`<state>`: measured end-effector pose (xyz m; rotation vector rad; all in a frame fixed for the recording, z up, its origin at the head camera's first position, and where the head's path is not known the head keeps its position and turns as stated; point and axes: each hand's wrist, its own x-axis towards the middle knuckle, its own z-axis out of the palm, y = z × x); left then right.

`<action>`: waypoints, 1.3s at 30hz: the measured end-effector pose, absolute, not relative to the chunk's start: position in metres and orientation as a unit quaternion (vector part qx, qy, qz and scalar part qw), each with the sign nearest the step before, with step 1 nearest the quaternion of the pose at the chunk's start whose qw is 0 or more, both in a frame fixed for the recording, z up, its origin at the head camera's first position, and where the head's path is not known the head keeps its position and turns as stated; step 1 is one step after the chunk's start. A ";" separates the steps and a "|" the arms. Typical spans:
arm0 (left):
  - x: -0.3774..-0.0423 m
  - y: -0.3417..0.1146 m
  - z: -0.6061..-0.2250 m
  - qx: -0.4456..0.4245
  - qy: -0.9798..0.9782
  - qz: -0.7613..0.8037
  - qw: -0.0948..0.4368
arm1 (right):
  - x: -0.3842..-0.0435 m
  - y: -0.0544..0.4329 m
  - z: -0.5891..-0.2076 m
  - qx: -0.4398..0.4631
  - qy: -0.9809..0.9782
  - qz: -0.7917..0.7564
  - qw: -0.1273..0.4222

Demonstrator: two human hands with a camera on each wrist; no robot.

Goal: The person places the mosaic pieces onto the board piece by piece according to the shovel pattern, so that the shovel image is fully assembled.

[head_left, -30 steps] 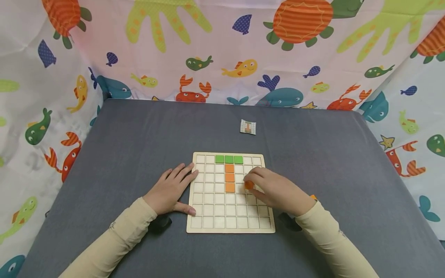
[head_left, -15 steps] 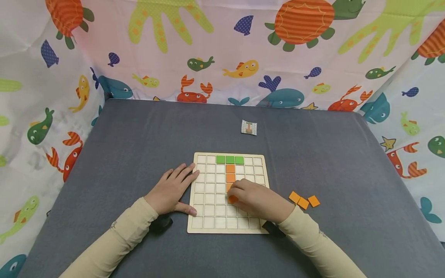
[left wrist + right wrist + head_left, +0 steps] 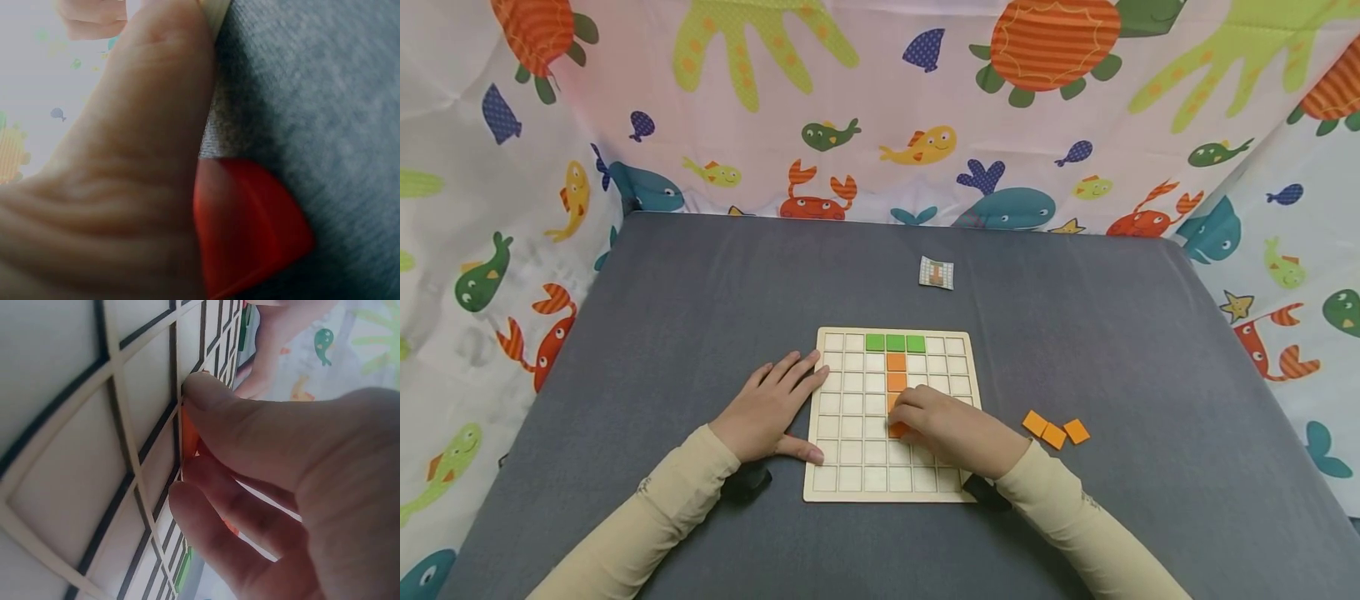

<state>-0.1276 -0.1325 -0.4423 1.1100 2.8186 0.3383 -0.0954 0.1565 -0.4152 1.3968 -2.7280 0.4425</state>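
Note:
A wooden grid board lies on the grey tabletop. In its top row sit three green tiles, and an orange column runs down from the middle one. My right hand pinches an orange tile at the cell just below that column. The right wrist view shows this orange tile between thumb and fingertips, right at the grid. With fingers spread, my left hand rests along the board's left edge, its thumb near the lower left side. The right hand covers several cells.
Three loose orange tiles lie on the table right of the board. Behind it is a small card with a printed grid pattern. Sea-animal cloth hangs around the table. A red piece shows beside the left thumb.
My right hand has moved left and down with the orange tile, from over the board's right side to the cell below the orange column. The left hand stays put.

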 end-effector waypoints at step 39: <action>-0.127 -0.131 -0.441 0.374 0.919 0.121 0.040 | -0.053 0.303 -0.399 0.265 -0.953 0.133 0.062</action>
